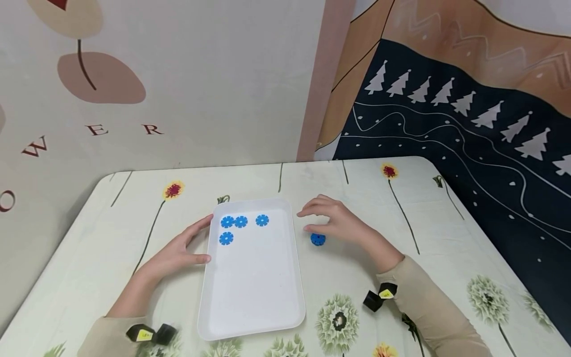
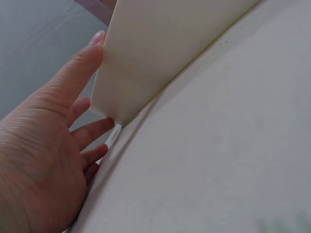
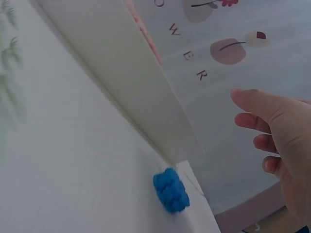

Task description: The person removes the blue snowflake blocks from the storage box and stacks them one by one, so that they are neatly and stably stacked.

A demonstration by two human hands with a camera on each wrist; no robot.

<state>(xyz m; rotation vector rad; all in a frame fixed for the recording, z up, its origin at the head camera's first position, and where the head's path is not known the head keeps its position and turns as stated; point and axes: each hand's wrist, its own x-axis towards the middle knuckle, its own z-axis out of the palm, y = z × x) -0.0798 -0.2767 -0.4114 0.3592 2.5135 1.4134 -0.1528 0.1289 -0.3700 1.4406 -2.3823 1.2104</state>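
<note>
A white tray (image 1: 254,277) lies on the table with several blue notched discs in its far part. Two discs (image 1: 234,221) sit side by side at its far left, one disc (image 1: 262,220) is apart to their right, and another disc (image 1: 226,238) lies nearer. My left hand (image 1: 178,250) touches the tray's left edge with thumb and fingers spread. My right hand (image 1: 336,220) hovers right of the tray, fingers loosely bent and holding nothing. Beneath it on the cloth is a small stack of blue discs (image 1: 318,240), also visible as a blue stack (image 3: 171,190) in the right wrist view.
A flowered tablecloth (image 1: 357,267) covers the table. Its far edge meets a pale wall (image 1: 214,89), and a dark curtain (image 1: 468,148) with tree prints hangs at the right. Both sleeves carry black wrist cameras, the right camera (image 1: 379,296) close above the cloth.
</note>
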